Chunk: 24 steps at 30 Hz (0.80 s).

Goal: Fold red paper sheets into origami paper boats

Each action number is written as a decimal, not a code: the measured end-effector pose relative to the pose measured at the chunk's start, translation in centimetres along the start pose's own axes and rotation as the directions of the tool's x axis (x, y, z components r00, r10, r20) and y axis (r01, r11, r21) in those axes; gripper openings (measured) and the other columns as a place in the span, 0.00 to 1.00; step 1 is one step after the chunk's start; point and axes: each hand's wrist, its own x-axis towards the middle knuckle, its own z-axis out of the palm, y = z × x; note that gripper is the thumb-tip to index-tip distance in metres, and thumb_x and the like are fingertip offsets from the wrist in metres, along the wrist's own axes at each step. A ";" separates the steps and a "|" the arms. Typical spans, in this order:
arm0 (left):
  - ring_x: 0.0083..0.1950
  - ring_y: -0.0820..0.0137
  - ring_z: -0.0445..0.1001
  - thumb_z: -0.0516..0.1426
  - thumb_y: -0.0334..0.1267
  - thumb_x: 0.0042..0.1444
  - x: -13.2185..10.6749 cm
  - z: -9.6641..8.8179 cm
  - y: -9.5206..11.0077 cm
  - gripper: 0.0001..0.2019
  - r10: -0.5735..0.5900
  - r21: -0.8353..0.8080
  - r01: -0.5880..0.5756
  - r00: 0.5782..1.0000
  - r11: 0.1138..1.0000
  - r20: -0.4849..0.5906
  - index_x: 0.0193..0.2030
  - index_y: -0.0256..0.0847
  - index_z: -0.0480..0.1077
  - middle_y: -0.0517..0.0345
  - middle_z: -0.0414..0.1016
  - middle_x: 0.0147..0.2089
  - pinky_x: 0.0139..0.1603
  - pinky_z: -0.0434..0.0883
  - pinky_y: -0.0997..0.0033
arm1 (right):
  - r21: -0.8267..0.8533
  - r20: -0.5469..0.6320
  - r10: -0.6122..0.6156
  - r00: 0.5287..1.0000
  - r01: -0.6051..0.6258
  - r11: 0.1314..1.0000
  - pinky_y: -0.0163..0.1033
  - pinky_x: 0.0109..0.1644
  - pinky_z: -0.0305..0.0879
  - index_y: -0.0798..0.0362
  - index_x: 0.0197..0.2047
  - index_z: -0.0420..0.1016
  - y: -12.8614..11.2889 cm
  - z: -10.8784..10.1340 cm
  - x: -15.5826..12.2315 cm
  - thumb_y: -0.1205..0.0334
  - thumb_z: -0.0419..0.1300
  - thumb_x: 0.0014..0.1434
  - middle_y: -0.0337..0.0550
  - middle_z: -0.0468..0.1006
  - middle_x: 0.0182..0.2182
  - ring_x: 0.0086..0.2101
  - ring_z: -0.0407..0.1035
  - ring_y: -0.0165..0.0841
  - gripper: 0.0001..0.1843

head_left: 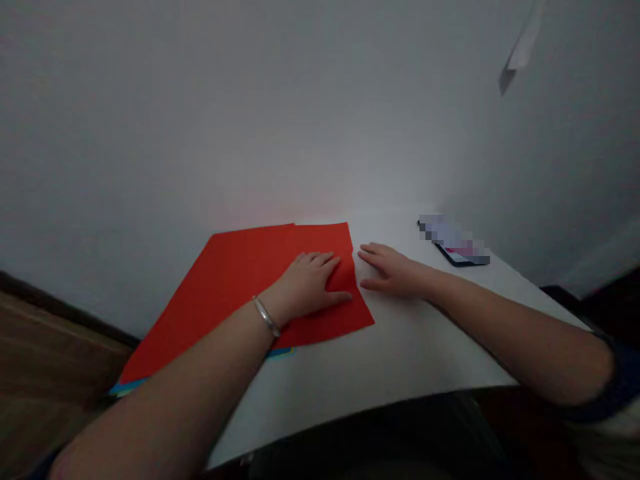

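Red paper (220, 287) lies across the left half of the white table, its right part overlapping the rest and reaching to the middle. On that right part rests my left hand (313, 283), palm down with fingers spread and the thumb pointing right; a silver bangle circles the wrist. Just beyond the paper's slightly wavy right edge, my right hand (390, 270) lies over the bare tabletop with its fingers apart, holding nothing. Blue and other coloured sheets (283, 351) peek out from under the red paper at the near side.
A phone (453, 243) with a partly blurred screen lies at the table's back right. The white table (370, 367) meets a pale wall (320, 120) behind it. Wooden furniture (45, 353) stands at the left. A loose paper strip (523, 47) hangs on the wall at upper right.
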 end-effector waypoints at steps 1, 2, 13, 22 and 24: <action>0.70 0.49 0.59 0.51 0.63 0.60 0.1 0.3 0.1 0.41 -0.003 -0.009 0.003 1.000 1.000 -0.011 0.69 0.32 0.59 0.39 0.60 0.70 0.70 0.55 0.49 | 0.001 -0.012 -0.019 1.000 0.019 1.000 0.56 0.70 0.46 0.66 0.68 0.60 0.0 0.0 0.0 0.42 0.58 0.59 0.66 0.54 0.69 0.68 0.48 0.55 0.44; 0.70 0.49 0.58 0.51 0.63 0.61 0.1 0.7 0.2 0.40 -0.004 -0.017 0.004 1.000 1.000 -0.021 0.70 0.32 0.58 0.39 0.58 0.71 0.70 0.55 0.50 | 0.008 -0.028 -0.041 0.999 0.041 0.999 0.56 0.69 0.47 0.64 0.68 0.62 0.1 0.1 0.1 0.43 0.59 0.59 0.65 0.55 0.69 0.67 0.49 0.54 0.43; 0.72 0.49 0.54 0.47 0.61 0.64 0.8 1.8 1.3 0.39 -0.004 -0.069 -0.001 0.998 0.998 -0.070 0.71 0.32 0.55 0.38 0.55 0.72 0.71 0.54 0.51 | 0.392 -0.216 0.085 0.973 0.007 0.920 0.40 0.36 0.63 0.51 0.31 0.78 -0.1 0.0 0.4 0.55 0.60 0.56 0.43 0.79 0.31 0.30 0.69 0.34 0.10; 0.72 0.52 0.56 0.43 0.54 0.67 0.8 0.6 -0.4 0.35 -0.182 -0.139 0.167 0.978 0.976 -0.102 0.72 0.31 0.52 0.37 0.54 0.73 0.70 0.56 0.54 | 0.916 -0.090 0.361 0.928 -0.065 0.396 0.35 0.25 0.51 0.49 0.25 0.61 -0.2 -0.2 -0.3 0.54 0.61 0.47 0.32 0.64 0.20 0.21 0.56 0.27 0.12; 0.72 0.52 0.57 0.45 0.52 0.66 0.6 0.4 -1.1 0.34 -0.242 -0.130 0.230 0.966 0.964 -0.088 0.72 0.29 0.52 0.35 0.55 0.72 0.70 0.57 0.54 | 0.957 -0.053 0.431 0.901 -0.078 0.281 0.34 0.23 0.47 0.49 0.24 0.60 -0.4 -0.6 -0.6 0.57 0.61 0.45 0.30 0.61 0.18 0.19 0.53 0.26 0.11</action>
